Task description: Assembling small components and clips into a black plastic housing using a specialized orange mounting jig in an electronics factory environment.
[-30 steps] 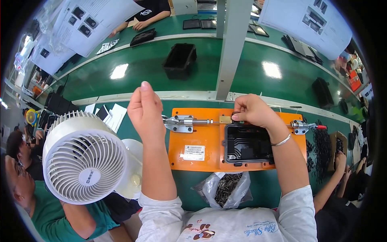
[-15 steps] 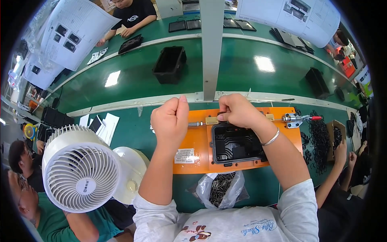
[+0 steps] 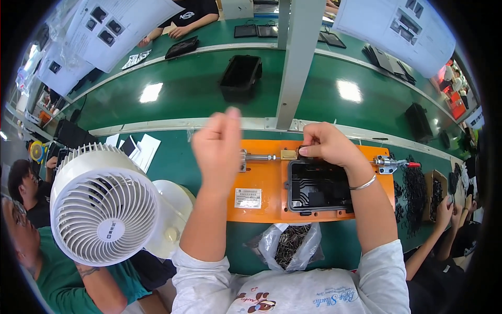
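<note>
Where the lens's dark rim closes in, at eight o'clock from the black housing (image 3: 325, 186), a co-worker in green (image 3: 63, 264) is cut off on the far left, and the white fan (image 3: 111, 209) hides part of that body. The fan stands at nine o'clock. Next comes the person's left hand (image 3: 217, 146), between nine and ten o'clock, blurred, thumb upward and fingers curled; whether they clamp anything cannot be told. Hand and wrist cover the outer end of the left metal clamp (image 3: 243, 163), so only its bracket and rod show. Beneath spreads the orange plate (image 3: 267, 180), bearing a white label (image 3: 248, 198). At eleven o'clock, beyond the worktop's back rail, sits a black bin (image 3: 240, 78), its inside too dark to read. At seven o'clock a clear bag (image 3: 269, 246) holds small metal pieces, too fine to tell apart. The housing lies on the plate's right half, its right edge partly behind the right forearm. At its twelve o'clock the right hand (image 3: 329, 146) bends thumb and forefinger close together at a small dark piece (image 3: 301, 152), mostly covered; whether they pinch or merely press it cannot be told. Toward three o'clock follow a red-tipped clamp (image 3: 387, 166), tangled black loops (image 3: 415, 196) and a cardboard box (image 3: 428, 199); another worker's hands (image 3: 444, 210) are beside it.
</note>
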`<action>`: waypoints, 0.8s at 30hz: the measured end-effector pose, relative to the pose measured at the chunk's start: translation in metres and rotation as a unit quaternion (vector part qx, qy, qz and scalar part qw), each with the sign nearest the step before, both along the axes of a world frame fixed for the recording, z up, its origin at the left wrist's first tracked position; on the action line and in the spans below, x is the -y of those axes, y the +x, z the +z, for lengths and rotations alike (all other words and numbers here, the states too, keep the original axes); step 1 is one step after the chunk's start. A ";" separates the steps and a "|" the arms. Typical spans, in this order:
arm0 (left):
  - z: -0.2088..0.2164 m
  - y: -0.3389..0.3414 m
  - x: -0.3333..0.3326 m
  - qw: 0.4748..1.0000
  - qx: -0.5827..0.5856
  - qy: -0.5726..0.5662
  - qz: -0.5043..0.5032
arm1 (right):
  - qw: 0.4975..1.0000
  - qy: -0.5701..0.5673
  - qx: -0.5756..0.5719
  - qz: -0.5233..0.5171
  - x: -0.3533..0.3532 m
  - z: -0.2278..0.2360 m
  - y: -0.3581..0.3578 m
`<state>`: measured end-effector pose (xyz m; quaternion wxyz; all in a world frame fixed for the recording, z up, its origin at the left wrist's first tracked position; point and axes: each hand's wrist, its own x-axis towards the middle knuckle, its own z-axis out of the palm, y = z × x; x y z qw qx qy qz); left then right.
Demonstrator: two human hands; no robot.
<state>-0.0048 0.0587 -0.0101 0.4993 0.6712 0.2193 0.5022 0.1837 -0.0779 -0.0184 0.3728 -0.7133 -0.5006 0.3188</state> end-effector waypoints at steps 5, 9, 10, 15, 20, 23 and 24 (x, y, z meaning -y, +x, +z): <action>0.004 -0.028 -0.032 0.974 0.202 -0.097 0.013 | 0.998 -0.031 -0.058 -0.003 -0.002 0.001 0.001; -0.002 -0.037 -0.041 0.950 0.250 -0.123 0.143 | 0.998 -0.039 -0.058 -0.009 -0.002 0.003 0.000; -0.013 -0.042 -0.051 0.950 0.251 -0.122 0.142 | 0.998 -0.031 -0.058 -0.008 -0.001 -0.001 0.001; -0.028 -0.044 -0.027 0.779 -0.275 0.324 0.461 | 0.996 0.055 0.026 -0.071 0.021 0.009 -0.010; -0.024 -0.031 0.068 0.899 -0.395 0.180 -0.055 | 0.932 -0.102 0.260 -0.230 0.106 0.036 -0.017; -0.022 -0.017 0.082 0.853 -0.475 0.190 -0.101 | 0.907 -0.040 0.352 -0.227 0.128 0.000 -0.028; -0.022 -0.014 0.081 0.853 -0.472 0.195 -0.107 | 0.904 -0.042 0.354 -0.236 0.132 -0.002 -0.025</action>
